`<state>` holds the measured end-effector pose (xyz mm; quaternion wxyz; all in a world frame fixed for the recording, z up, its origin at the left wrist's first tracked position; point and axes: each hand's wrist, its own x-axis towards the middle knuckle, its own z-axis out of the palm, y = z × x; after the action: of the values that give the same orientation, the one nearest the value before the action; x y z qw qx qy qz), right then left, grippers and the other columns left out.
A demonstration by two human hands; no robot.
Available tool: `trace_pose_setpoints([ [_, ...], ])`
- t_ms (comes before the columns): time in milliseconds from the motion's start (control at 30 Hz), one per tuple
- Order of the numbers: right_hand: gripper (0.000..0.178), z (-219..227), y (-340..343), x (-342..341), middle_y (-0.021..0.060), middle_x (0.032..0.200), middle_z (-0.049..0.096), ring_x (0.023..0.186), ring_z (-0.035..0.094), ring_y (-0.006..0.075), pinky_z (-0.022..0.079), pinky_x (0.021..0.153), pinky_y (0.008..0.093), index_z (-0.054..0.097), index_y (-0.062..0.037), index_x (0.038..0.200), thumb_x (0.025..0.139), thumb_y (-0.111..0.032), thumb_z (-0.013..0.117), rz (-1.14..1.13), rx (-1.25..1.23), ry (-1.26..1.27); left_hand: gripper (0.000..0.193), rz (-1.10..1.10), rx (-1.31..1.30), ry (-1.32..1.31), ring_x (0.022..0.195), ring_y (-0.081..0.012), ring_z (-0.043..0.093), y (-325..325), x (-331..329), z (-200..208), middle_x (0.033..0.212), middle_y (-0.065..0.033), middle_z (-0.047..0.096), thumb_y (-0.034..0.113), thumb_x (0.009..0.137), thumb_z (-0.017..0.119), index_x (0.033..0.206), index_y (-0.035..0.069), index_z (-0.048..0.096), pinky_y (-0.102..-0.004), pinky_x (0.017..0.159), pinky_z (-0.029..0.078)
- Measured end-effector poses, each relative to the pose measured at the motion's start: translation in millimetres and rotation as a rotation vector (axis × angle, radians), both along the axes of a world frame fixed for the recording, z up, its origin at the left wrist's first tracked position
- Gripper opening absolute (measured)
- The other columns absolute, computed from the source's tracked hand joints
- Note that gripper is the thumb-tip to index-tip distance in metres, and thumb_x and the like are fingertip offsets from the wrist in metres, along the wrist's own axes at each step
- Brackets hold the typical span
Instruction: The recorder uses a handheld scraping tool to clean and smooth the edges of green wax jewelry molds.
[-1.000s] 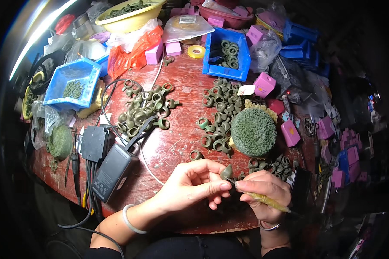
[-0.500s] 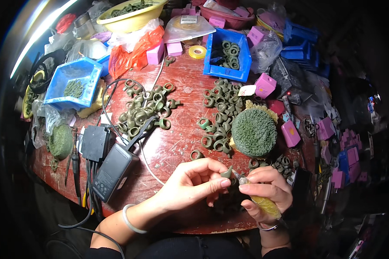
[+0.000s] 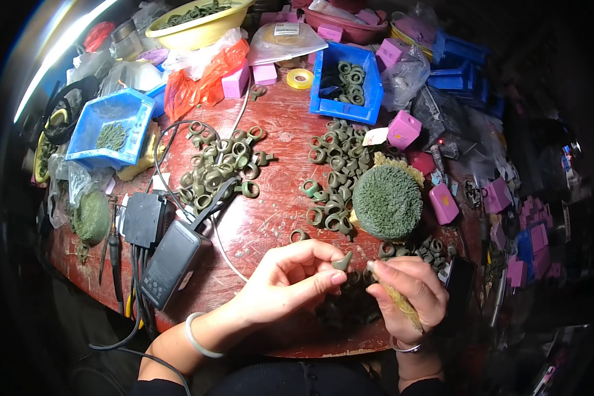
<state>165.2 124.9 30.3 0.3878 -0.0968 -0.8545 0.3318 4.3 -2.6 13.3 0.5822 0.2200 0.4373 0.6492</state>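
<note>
Between thumb and fingertips, my left hand (image 3: 294,277) pinches a small dark green ring (image 3: 342,262), whose pointed part sticks up while the rest is covered by the fingers. My right hand (image 3: 412,280) is closed round a slim hand tool with a yellowish wrapped handle (image 3: 402,305). The tool's upper end is by the right fingertips, a short gap from the ring; its working tip is not clear. Below both hands lies a shadowed heap of dark green rings (image 3: 340,307). Just beyond the right hand stands a round green textured pad (image 3: 388,202).
Loose green rings (image 3: 224,165) lie in piles left and right of the middle. Blue bins (image 3: 346,109) and a yellow basin (image 3: 201,33) hold more. A black power adapter (image 3: 176,267) and cables sit at left. Pink blocks (image 3: 444,203) are scattered at right.
My right hand has turned the tool, and its end has moved away from the ring to the right. The ring has tilted slightly in my left fingers.
</note>
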Motion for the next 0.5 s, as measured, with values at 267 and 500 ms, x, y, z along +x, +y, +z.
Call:
trace_pose_setpoints([
  [267, 0.035, 2.2, -1.4, 2.6, 0.0077, 0.094, 0.066, 0.081, 0.065, 0.0232, 0.054, 0.071, 0.0305, 0.07, -0.0039, 0.105, 0.071, 0.0, 0.079, 0.089, -0.085, -0.054, 0.018, -0.024, -0.03, 0.078, 0.075, -0.006, 0.058, 0.5, -0.6, -3.3, 0.084, -0.0009, 0.063, 0.007, 0.091, 0.065, 0.107, 0.002, 0.06, -0.0211, 0.066, 0.047],
  [500, 0.039, 1.4, -2.3, 5.2, 0.0087, 0.093, 0.066, 0.082, 0.065, 0.0233, 0.055, 0.071, 0.0326, 0.069, -0.0021, 0.108, 0.071, 0.003, 0.078, 0.141, -0.078, -0.002, 0.02, -0.001, 0.024, 0.147, 0.063, -0.001, 0.052, 0.0, 0.9, -3.2, 0.082, 0.0025, 0.063, 0.013, 0.092, 0.066, 0.108, 0.004, 0.061, -0.018, 0.053, 0.04],
])
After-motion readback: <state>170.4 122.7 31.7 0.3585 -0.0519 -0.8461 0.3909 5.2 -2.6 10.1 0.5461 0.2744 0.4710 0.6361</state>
